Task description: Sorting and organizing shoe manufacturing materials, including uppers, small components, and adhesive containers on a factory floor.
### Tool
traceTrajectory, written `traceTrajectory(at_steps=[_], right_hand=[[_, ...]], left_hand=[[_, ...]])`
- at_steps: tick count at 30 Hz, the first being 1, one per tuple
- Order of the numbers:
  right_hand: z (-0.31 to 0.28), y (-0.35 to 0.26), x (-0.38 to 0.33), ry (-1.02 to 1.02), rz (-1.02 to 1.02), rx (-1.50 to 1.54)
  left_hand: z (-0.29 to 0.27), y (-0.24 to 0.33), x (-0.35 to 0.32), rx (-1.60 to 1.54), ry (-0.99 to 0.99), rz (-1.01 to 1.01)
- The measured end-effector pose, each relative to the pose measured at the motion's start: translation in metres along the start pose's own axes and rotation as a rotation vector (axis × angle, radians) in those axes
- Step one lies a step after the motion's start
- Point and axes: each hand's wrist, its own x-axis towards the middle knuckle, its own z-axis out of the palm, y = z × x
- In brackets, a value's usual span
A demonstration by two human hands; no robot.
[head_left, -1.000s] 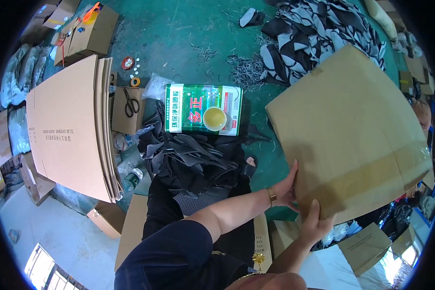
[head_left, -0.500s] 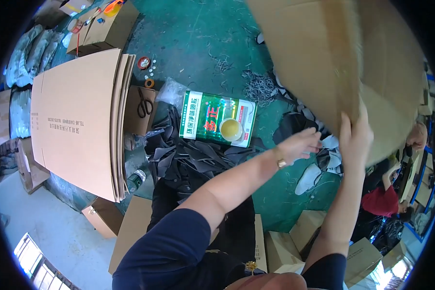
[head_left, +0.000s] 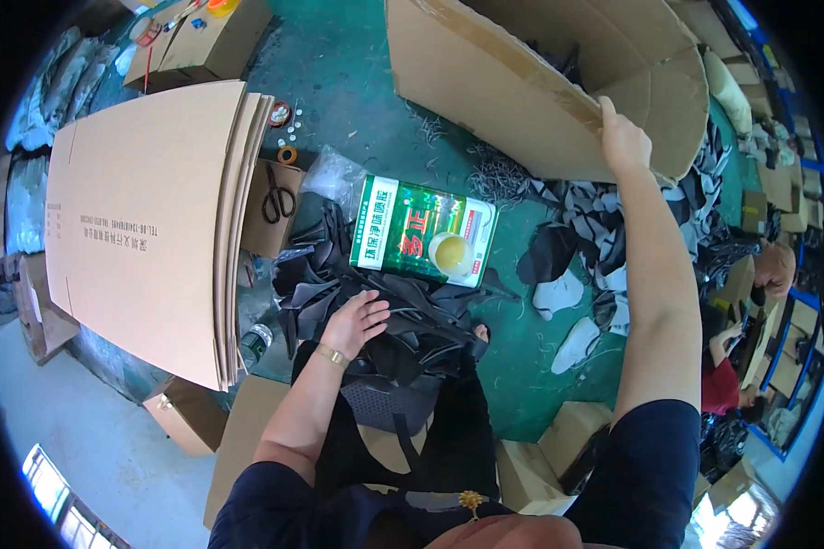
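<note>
My right hand (head_left: 625,145) grips the near upper edge of a large open cardboard box (head_left: 494,96), its fingers curled over the rim. Some dark pieces show inside that box. Above a heap of thin black cut-out pieces (head_left: 407,325) by my lap, my left hand (head_left: 357,325) hangs with its fingers apart and nothing in it. Just beyond the heap lies a green and white metal can (head_left: 398,224), with a cup of yellowish liquid (head_left: 452,255) standing on it.
A stack of flat cardboard sheets (head_left: 142,229) stands at the left. Scissors (head_left: 276,194) rest on a small carton beside it. Grey and black scraps (head_left: 604,229) and pale sole-shaped pieces (head_left: 577,346) litter the green floor. Another person in red (head_left: 719,375) is at the far right.
The large box has swung left and tipped so its inside shows, with my right hand still on its edge. My left hand has moved from beside the right one back to the black heap.
</note>
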Motion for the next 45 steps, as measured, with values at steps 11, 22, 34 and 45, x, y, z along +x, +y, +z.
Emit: traceTrajectory(at_steps=[11, 22, 34, 45], right_hand=[[-0.091, 0.098, 0.012, -0.018, 0.068, -0.339], [-0.024, 0.096, -0.060, 0.137, 0.162, -0.229], [-0.013, 0.026, -0.127, 0.675, -0.304, 0.315], [0.329, -0.135, -0.251, -0.617, 1.258, 1.874]], left_hand=[[-0.040, 0.023, -0.014, 0.187, 0.100, 0.174], [-0.069, -0.001, -0.004, 0.263, 0.237, 0.022], [-0.092, 0.044, 0.121, 0.472, 0.571, 0.392], [0.000, 0.067, 0.201, 0.304, 0.158, 0.251]])
